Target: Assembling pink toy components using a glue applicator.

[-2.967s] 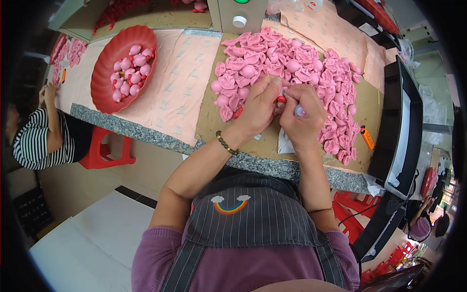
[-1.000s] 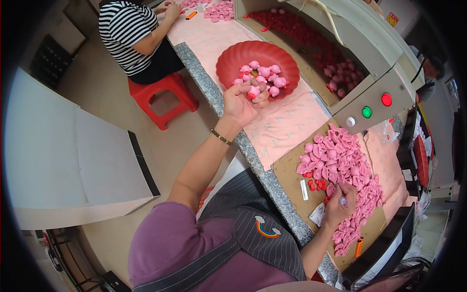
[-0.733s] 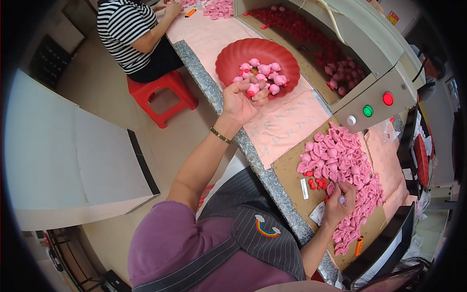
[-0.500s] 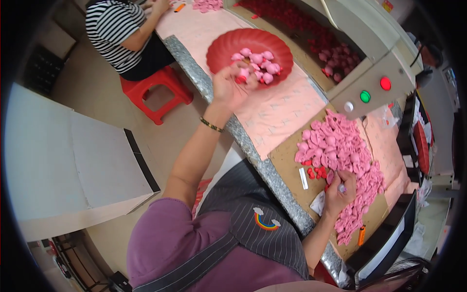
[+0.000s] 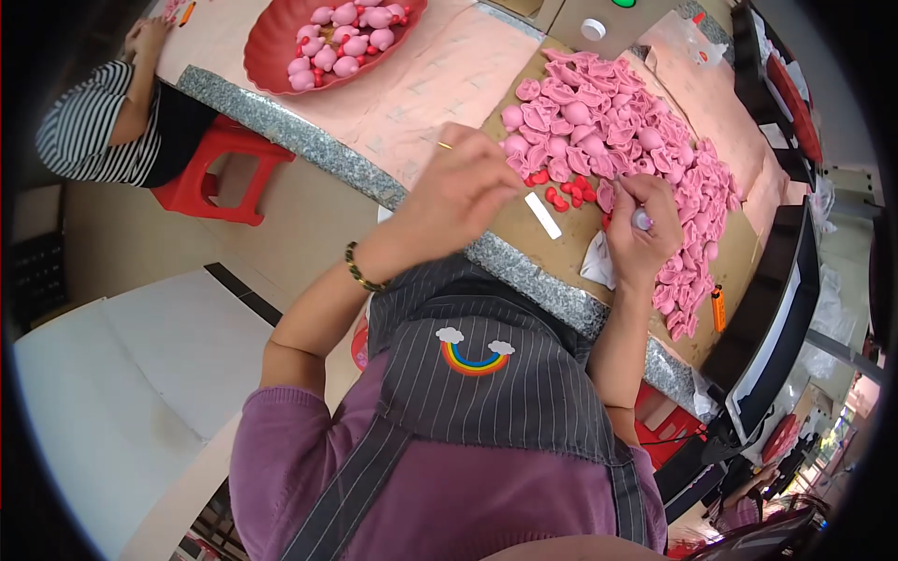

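My left hand point(image 5: 458, 196) hovers over the table's near edge with its fingers loosely apart, and nothing shows in it. My right hand point(image 5: 647, 224) is closed round a small pale tube point(image 5: 642, 220), whose round end shows; the rest is hidden in the palm. A pink piece point(image 5: 606, 196) is at its fingertips; I cannot tell whether they grip it. Small red rounded parts point(image 5: 572, 192) lie between my hands. Beyond them spreads a pile of soft pink pieces point(image 5: 599, 112), some round and some like open shells. A red scalloped bowl point(image 5: 267, 56) at the far left holds several round pink pieces with red parts.
A white strip point(image 5: 543, 216) and a crumpled white tissue point(image 5: 599, 260) lie near the grey stone edge point(image 5: 538, 266). An orange cutter point(image 5: 718, 309) is beside a black-framed panel point(image 5: 772, 327). Another person in a striped top point(image 5: 84, 117) sits at the far left near a red stool point(image 5: 220, 178).
My left hand has come back from the red bowl toward my right hand. The view has shifted, so the bowl now appears farther left. My right hand still holds the tube.
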The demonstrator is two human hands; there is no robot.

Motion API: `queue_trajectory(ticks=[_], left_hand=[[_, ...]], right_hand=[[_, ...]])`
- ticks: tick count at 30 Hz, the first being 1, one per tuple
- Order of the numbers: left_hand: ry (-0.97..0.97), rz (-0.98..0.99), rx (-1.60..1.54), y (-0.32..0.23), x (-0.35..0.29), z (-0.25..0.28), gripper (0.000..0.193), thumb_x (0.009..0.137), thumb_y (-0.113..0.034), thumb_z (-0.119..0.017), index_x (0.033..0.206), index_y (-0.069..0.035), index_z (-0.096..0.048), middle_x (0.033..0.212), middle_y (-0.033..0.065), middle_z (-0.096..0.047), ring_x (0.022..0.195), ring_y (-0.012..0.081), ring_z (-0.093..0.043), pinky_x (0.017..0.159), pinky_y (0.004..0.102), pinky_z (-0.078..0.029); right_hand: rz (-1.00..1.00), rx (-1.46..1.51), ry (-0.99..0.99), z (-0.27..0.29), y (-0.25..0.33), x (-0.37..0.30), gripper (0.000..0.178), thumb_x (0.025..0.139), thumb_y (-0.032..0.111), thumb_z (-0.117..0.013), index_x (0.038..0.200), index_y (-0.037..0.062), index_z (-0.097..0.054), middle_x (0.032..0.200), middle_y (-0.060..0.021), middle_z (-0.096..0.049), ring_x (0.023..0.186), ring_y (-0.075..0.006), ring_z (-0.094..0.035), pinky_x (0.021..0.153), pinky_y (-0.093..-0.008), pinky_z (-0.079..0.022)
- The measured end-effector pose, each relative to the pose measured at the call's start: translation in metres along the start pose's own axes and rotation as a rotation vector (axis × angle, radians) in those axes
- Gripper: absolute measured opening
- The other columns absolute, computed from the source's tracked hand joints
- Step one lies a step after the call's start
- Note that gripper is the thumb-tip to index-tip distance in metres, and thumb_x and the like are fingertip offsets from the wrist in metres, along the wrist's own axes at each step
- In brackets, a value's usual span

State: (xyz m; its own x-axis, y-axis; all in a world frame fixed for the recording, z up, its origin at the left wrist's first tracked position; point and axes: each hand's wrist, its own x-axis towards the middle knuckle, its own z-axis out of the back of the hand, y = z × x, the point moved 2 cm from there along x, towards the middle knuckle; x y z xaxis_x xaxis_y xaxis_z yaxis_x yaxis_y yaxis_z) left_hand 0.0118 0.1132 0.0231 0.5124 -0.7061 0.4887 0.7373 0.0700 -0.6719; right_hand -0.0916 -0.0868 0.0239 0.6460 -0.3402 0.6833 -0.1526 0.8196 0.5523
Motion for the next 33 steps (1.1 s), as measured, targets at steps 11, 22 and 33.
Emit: queue_trajectory(ticks=[11, 22, 33], left_hand=[[0.259, 0.002, 0.13, -0.005, 0.018, -0.036, 0.013, 0.065, -0.008, -0.067, 0.076, -0.004, -0.06, 0.085, 0.0113, -0.049, 0.089, 0.0294, -0.044, 0.079, 0.0386, -0.037], [0.3, -0.139, 0.392, -0.009, 0.02, -0.038, 0.017, 0.068, -0.007, -0.053, 0.081, 0.003, -0.058, 0.088, 0.0141, -0.051, 0.095, 0.0315, -0.046, 0.084, 0.0441, -0.037], [-0.294, 0.245, 0.111, 0.01, -0.027, 0.042, 0.015, 0.071, -0.002, -0.064, 0.08, -0.006, -0.053, 0.078, 0.0073, -0.053, 0.08, 0.0257, -0.05, 0.073, 0.0359, -0.041]], right_hand=[[0.025, 0.001, -0.012, 0.001, 0.005, 0.003, 0.011, 0.068, -0.012, -0.062, 0.075, -0.0036, -0.059, 0.073, -0.0113, -0.059, 0.069, -0.0191, -0.059, 0.064, -0.026, -0.046], [0.016, 0.056, 0.023, 0.0, 0.013, 0.002, 0.013, 0.069, -0.014, -0.059, 0.076, -0.0037, -0.059, 0.073, -0.0123, -0.058, 0.069, -0.0216, -0.058, 0.065, -0.0273, -0.046], [-0.026, 0.02, 0.086, 0.0, 0.016, -0.003, 0.009, 0.072, -0.01, -0.058, 0.079, -0.004, -0.058, 0.078, -0.0126, -0.059, 0.074, -0.0223, -0.057, 0.07, -0.0293, -0.045]])
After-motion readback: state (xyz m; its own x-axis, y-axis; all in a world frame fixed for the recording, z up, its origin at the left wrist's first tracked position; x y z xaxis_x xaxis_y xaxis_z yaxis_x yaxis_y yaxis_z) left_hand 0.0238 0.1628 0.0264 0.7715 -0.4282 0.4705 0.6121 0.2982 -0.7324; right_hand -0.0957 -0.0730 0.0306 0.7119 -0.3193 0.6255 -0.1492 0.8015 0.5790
